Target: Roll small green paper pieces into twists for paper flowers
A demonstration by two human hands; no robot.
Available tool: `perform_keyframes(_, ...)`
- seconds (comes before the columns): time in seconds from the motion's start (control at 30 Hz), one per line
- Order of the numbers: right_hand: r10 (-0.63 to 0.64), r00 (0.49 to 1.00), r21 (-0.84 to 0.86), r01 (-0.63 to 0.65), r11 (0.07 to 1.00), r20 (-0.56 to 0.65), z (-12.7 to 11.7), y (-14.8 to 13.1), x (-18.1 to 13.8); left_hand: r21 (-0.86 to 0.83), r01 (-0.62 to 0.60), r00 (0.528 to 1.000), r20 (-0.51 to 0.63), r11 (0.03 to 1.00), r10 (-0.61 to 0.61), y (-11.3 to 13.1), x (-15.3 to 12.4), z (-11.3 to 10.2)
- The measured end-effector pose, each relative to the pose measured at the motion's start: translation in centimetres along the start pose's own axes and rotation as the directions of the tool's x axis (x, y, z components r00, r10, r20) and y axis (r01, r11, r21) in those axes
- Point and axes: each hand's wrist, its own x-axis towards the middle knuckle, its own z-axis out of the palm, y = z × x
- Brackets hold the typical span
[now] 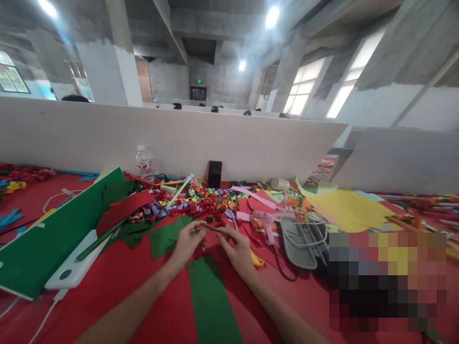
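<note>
Between the fingertips of both hands runs a thin dark green strip, probably paper. My left hand pinches its left end, and my right hand pinches the right end. The strip is held above the red table. Below the hands lies a long green paper band, reaching toward me. Under and behind my left hand are green paper pieces. Beyond the fingers spreads a heap of small curled paper pieces in red, purple, orange and green.
A pink glue gun and a grey tray with a white cord sit on the right. Yellow paper lies beyond. At left are a white power strip and green board. A bottle and phone stand behind.
</note>
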Motion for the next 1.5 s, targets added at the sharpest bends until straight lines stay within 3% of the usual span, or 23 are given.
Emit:
perform_keyframes(0.1, -0.073, 0.997, -0.034, 0.073, 0.997, 0.006, -0.3, 0.1, 0.0, -0.158, 0.114, 0.993, 0.043, 0.981, -0.109, 0.7, -0.4, 0.2)
perform_keyframes(0.2, -0.102, 0.993, -0.044, 0.104, 0.994, 0.050, -0.5, 0.1, 0.0, -0.200, 0.152, 0.988, 0.066, 0.968, -0.141, 1.1, -0.6, 0.3)
perform_keyframes(0.4, -0.091, 0.983, -0.080, 0.105, 0.991, 0.160, -0.6, -0.6, 0.1, -0.101, 0.098, 0.995, 0.033, 0.990, -0.095, 0.5, -0.3, -0.1)
perform_keyframes(0.67, -0.014, 0.991, -0.057, 0.022, 0.998, 0.132, -0.5, -0.4, 0.2, -0.080, 0.099, 0.994, -0.027, 0.992, -0.102, -0.8, 0.1, -0.5)
perform_keyframes(0.83, 0.060, 0.997, -0.019, -0.059, 0.998, 0.037, -0.1, -0.6, 0.0, 0.061, 0.047, 0.998, -0.036, 0.997, -0.045, -0.9, 0.3, -0.7)
perform_keyframes(0.93, 0.003, 1.000, -0.061, -0.004, 0.998, -0.015, 0.1, -0.6, -0.1, 0.109, 0.045, 0.999, 0.014, 0.993, -0.047, -0.5, 0.1, -0.5)
perform_keyframes(1.1, -0.182, 0.983, -0.200, 0.175, 0.964, -0.018, 0.4, 0.3, -0.4, 0.047, 0.061, 0.997, 0.054, 0.997, -0.063, -0.7, 0.1, -0.4)
perform_keyframes(1.3, -0.289, 0.952, -0.365, 0.306, 0.879, 0.102, 0.6, 0.3, -0.6, -0.063, 0.080, 0.995, -0.047, 0.995, -0.083, -1.4, 0.4, -0.5)
perform_keyframes(1.5, -0.218, 0.942, -0.228, 0.277, 0.933, 0.253, 0.6, -1.3, -0.9, -0.123, 0.084, 0.996, -0.004, 0.989, -0.085, -0.8, 0.2, -0.1)
